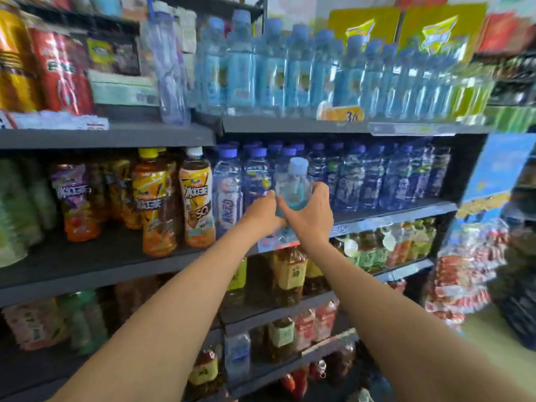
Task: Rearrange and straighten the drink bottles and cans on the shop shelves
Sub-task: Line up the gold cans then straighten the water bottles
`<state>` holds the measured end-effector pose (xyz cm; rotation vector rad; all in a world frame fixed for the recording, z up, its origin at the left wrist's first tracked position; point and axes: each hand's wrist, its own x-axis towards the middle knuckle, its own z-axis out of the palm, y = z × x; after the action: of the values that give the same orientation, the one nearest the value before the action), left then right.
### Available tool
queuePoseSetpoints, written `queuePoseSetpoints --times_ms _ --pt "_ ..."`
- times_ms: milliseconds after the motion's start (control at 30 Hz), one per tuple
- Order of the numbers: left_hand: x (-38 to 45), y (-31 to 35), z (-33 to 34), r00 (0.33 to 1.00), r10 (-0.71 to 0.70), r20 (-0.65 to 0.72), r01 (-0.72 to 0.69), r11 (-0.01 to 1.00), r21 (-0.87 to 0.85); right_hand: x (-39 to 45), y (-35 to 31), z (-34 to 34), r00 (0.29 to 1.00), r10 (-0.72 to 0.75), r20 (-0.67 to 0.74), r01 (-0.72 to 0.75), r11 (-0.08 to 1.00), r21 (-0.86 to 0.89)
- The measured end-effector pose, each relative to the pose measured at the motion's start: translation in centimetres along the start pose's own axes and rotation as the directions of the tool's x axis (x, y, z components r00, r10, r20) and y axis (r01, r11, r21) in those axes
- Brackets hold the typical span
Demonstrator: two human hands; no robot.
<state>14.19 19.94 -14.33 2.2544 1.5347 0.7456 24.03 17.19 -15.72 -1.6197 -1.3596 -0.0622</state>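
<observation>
Both your hands grip one small clear bottle [293,189] w/ a pale blue cap and blue liquid: your left hand [262,213] wraps its lower body from the left, fingers curled round it, and your right hand [311,213] closes on it from the right, thumb across the front, fingers behind. You hold the bottle upright, in front of the middle shelf [406,211], just off the row of dark-blue-capped bottles [356,177] that fills that shelf from centre to right. Cap sits level w/ the shoulders of that row; whether the base touches the shelf edge cannot be told, since your hands hide it. Left of the row, on the adjoining shelf section [95,256], stand orange tea bottles [197,198] w/ yellow and white caps, some set back, some forward, spacing uneven. Above, the upper shelf [290,124] carries a packed row of light-blue bottles [269,68] w/ a yellow price tag [343,114] at its front lip. Upper left: red and gold cans [43,65], blurred. Below your wrists, lower shelves hold amber and green tea bottles [290,274], labels too blurred to read. Far right, a rack of red-and-white snack packs [461,285] stands beside the shelving. Frame edges are motion-smeared, so detail there is unreliable.
</observation>
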Motion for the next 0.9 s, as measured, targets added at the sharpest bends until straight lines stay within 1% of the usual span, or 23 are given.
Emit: queuePoseSetpoints --times_ms 133,233,267,333,400,500,533,600,667,767,833,900 --pt "4.2 3.4 2.8 0.998 -0.045 0.039 0.049 0.993 -0.111 5.5 4.7 -1.4 0.994 -0.08 0.07 0.084 0.995 -0.046" --pt "6.2 4.0 2.8 0.997 -0.047 0.058 0.06 0.966 -0.251 8.5 5.7 -1.2 0.979 -0.181 0.092 0.174 0.982 0.076" --pt "6.6 3.9 2.6 0.997 -0.054 0.053 0.066 0.961 -0.27 9.1 5.7 -1.0 0.973 -0.21 0.092 0.2 0.974 0.109" --pt "6.7 3.5 2.0 0.996 -0.056 0.067 0.073 0.96 -0.272 9.6 5.6 -0.2 0.963 -0.247 0.106 0.228 0.959 0.168" --pt "6.4 2.7 1.5 0.992 -0.07 0.106 0.098 0.955 -0.279 9.3 5.2 0.7 0.955 -0.258 0.143 0.219 0.945 0.245" --pt "5.2 0.8 0.3 0.981 -0.131 0.141 0.159 0.964 -0.213 8.0 4.1 1.8 0.932 -0.301 0.203 0.239 0.93 0.279" --pt "4.7 0.4 -0.3 0.979 -0.133 0.154 0.164 0.965 -0.207 7.5 3.6 1.8 0.926 -0.325 0.195 0.264 0.922 0.283" --pt "4.1 -0.1 -2.3 0.98 -0.121 0.158 0.156 0.96 -0.233 7.1 2.0 1.5 0.921 -0.364 0.136 0.306 0.895 0.325" --pt "3.5 0.4 -5.1 0.989 -0.068 0.132 0.108 0.94 -0.323 7.3 -0.5 0.5 0.925 -0.376 0.059 0.326 0.861 0.391" --pt "2.4 1.8 -10.0 0.999 0.006 0.042 0.015 0.881 -0.473 8.2 -5.2 -2.0 0.919 -0.391 -0.059 0.371 0.802 0.468" --pt "1.5 2.4 -13.1 1.0 0.023 -0.006 -0.022 0.833 -0.553 8.6 -8.6 -3.6 0.886 -0.439 -0.149 0.454 0.759 0.466" --pt "0.8 2.5 -15.8 0.996 0.037 -0.079 -0.078 0.782 -0.618 9.0 -12.0 -4.5 0.857 -0.474 -0.204 0.51 0.72 0.47"
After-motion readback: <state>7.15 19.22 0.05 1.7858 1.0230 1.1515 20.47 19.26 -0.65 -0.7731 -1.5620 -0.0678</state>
